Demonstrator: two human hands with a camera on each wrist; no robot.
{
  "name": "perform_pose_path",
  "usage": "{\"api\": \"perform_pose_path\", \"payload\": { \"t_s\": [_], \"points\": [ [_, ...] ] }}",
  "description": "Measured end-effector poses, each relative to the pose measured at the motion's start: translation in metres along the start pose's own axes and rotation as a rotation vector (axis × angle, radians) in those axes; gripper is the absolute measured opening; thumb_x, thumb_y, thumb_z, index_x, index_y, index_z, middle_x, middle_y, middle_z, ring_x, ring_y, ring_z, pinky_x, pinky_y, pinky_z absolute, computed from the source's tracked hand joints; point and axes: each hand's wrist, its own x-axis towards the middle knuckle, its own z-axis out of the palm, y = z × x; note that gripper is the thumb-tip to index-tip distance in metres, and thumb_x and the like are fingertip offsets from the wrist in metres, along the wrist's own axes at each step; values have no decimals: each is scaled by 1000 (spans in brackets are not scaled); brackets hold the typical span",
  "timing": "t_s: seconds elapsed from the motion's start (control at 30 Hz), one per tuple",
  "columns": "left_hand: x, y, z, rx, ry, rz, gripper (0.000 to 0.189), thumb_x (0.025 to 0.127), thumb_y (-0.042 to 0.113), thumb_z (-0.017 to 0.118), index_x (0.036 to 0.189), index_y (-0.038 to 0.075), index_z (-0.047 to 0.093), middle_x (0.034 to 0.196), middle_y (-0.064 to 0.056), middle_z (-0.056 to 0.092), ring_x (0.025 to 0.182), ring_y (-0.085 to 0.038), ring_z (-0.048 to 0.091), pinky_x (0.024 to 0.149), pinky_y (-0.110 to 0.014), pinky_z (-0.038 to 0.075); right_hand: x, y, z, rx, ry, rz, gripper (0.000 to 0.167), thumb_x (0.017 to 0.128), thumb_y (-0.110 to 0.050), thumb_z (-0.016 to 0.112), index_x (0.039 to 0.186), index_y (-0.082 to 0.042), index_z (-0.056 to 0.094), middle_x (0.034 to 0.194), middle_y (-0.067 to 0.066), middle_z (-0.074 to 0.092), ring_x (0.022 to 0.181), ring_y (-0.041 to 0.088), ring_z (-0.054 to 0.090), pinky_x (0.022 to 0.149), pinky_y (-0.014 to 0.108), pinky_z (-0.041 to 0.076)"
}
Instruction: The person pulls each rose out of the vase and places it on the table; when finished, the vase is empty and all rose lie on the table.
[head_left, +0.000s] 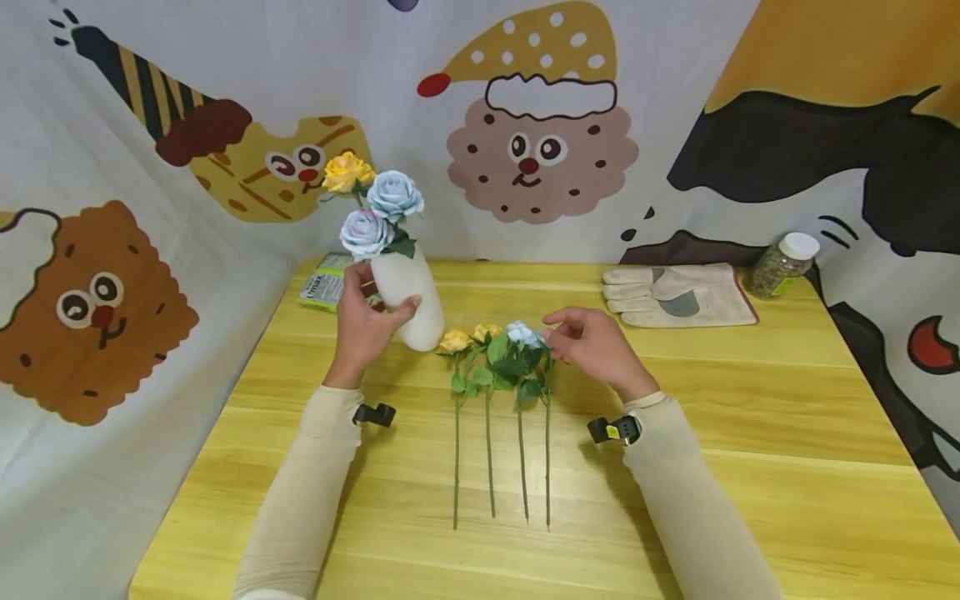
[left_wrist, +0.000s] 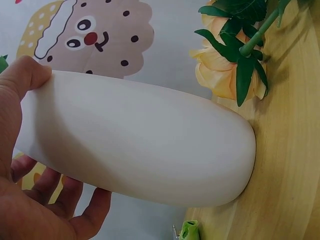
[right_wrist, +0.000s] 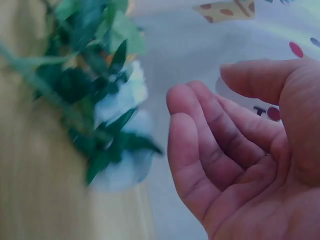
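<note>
My left hand point(head_left: 363, 321) grips a white vase point(head_left: 412, 292) that leans to the left, its base on the table. The thumb lies across the near side and the fingers wrap behind it. Out of its mouth stand a yellow rose point(head_left: 348, 172) and two blue roses point(head_left: 395, 195). On the table to the right lie yellow roses point(head_left: 455, 341) and blue roses point(head_left: 523, 334), side by side, stems toward me. My right hand point(head_left: 596, 346) hovers beside the blue blossoms. In the right wrist view its fingers point(right_wrist: 184, 140) are loosely bent, thumb apart, with nothing between them.
Behind the vase lies a green and grey packet point(head_left: 324, 282), partly hidden by the left hand. A pale work glove point(head_left: 708, 296) and a white-lidded jar point(head_left: 780, 267) are at the back right of the wooden table point(head_left: 750, 500). A printed curtain point(head_left: 420, 50) hangs behind.
</note>
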Motion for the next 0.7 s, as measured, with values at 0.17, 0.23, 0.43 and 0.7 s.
{"api": "perform_pose_path", "payload": {
  "t_s": [0.17, 0.23, 0.43, 0.7],
  "points": [
    [0, -1, 1, -4, 3, -9, 77, 81, 21, 91, 140, 5, 44, 135, -15, 54, 120, -32, 58, 98, -49, 54, 14, -19, 5, 21, 32, -72, 29, 103, -25, 68, 128, -13, 72, 97, 17, 78, 88, 38, 74, 71, 37, 55],
    [0, -1, 1, -10, 5, -12, 77, 81, 21, 91, 139, 5, 44, 135, -15, 54, 121, -34, 58, 98, -50, 54, 18, -27, 6, 23, 39, -95, 29, 104, -29, 67, 128, -14, 73, 98, 16, 78, 88, 36, 74, 73, 38, 56],
    [-1, 0, 1, -5, 4, -9, 77, 81, 22, 91, 139, 5, 44, 134, -15, 54, 120, -33, 59, 98, -50, 54, 31, -49, 11, 26, 63, -162, 27, 105, -32, 66, 126, -17, 74, 95, 13, 77, 86, 32, 72, 73, 39, 54],
    [0, 0, 1, -4, 8, -9, 77, 81, 21, 92, 139, 4, 44, 134, -15, 54, 119, -29, 59, 97, -49, 54, 55, -86, 20, 61, 112, -286, 21, 105, -30, 66, 117, -16, 76, 94, 7, 77, 86, 20, 69, 76, 38, 52]
  ]
}}
